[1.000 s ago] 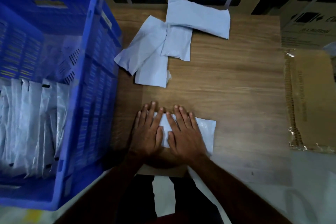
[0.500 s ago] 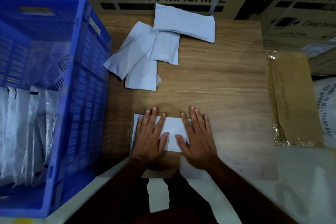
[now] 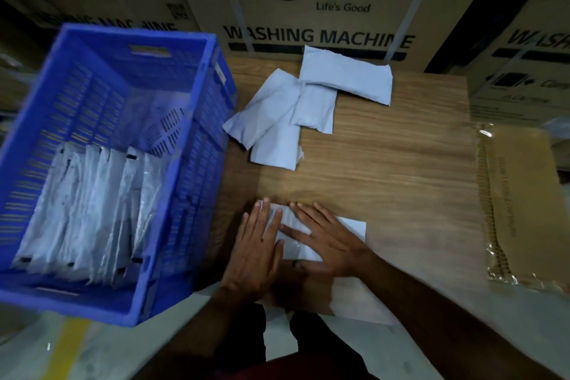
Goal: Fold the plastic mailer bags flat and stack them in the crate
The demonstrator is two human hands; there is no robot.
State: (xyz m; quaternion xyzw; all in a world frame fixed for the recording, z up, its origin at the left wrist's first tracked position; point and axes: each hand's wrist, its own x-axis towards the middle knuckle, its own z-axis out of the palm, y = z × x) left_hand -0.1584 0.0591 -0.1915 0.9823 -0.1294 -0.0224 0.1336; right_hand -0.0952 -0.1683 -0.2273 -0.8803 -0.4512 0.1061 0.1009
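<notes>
Since half a sec ago my hands have closed in again: the right hand (image 3: 327, 241) has slid left and angled across the mailer bag (image 3: 351, 230), and the left hand (image 3: 256, 253) has shifted toward the bag's left end; cam has also tipped up, so more of the LG box (image 3: 308, 3) shows. Both hands lie flat, palms down, fingers spread, pressing the bag on the counter (image 3: 385, 170) near its front edge. No grip on anything, just open palms resting on the plastic. The bag's right end sticks out past my right hand.

Further back on the counter, a loose pile of mailers (image 3: 296, 108), four or so, overlapping, well apart from my hands. The blue crate (image 3: 185, 182) stands to the left, just beside the counter; inside, folded bags (image 3: 89, 210) stand upright in a row at the near end, far end bare. A flat cardboard pack in clear wrap (image 3: 524, 203) sits off the counter's right side.
</notes>
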